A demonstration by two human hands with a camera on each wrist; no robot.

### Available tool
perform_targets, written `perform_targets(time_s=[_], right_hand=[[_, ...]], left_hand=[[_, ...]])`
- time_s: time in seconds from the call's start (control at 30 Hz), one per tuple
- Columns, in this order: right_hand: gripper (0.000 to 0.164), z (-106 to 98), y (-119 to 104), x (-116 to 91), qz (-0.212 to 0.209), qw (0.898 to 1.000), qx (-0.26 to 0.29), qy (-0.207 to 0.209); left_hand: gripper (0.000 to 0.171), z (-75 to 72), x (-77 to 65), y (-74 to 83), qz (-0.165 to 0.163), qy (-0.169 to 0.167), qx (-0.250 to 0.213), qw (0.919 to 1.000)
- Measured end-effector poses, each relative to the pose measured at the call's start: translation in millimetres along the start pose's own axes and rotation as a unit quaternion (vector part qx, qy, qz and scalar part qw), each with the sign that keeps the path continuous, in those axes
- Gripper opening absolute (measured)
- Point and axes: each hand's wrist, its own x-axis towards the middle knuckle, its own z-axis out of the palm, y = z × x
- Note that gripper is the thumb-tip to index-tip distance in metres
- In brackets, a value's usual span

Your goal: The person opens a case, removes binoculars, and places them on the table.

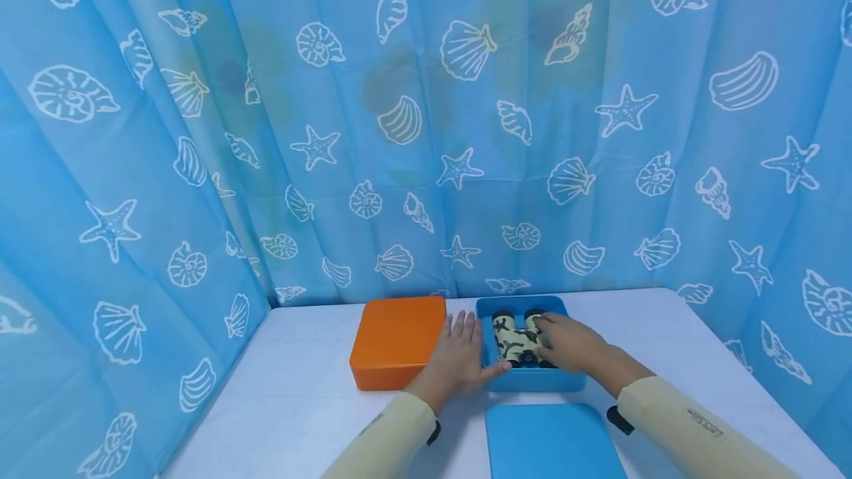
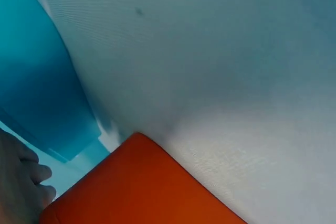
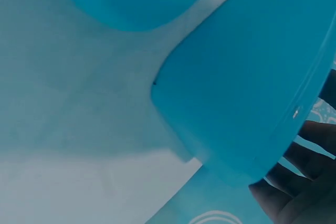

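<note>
Camouflage-patterned binoculars (image 1: 515,340) lie inside the blue box (image 1: 532,381). My right hand (image 1: 572,344) reaches over the box's right side and holds the right barrel of the binoculars; in the right wrist view its fingers (image 3: 300,174) pass over the rim, their tips hidden. My left hand (image 1: 459,357) lies at the box's left side with straight fingers, its thumb extended across the front rim near the binoculars. In the left wrist view, only part of the left hand (image 2: 23,177) shows, beside the orange box (image 2: 142,187).
The orange box (image 1: 398,335) stands just left of the blue box. A flat blue lid (image 1: 554,442) lies on the white table (image 1: 279,390) in front. Behind and at both sides hangs a blue curtain (image 1: 413,168) with shell prints.
</note>
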Motion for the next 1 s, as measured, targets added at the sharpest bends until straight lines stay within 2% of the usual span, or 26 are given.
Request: perform_targets(time_s=[0.23,0.43,0.7,1.0], right_hand=[[0.067,10,-1,18,-0.011,1.0,-0.023,-0.018],[0.069,16,-8,30,-0.032,0.997,-0.063,-0.03],[0.073,21,-12,39,0.005,0.996,-0.068,-0.058],[0.064,24,-15,45,0.01,0.994,-0.084,-0.067]], left_hand=[[0.116,2.4,4.6,1.1,0.011,-0.01,0.025,0.9996],[0.117,5.1,7.8,1.7,0.005,-0.018,0.02,0.9996],[0.115,3.9,7.1,2.5,0.006,-0.015,0.017,0.9997],[0.116,6.2,8.1,1.6,0.01,-0.017,0.033,0.9993]])
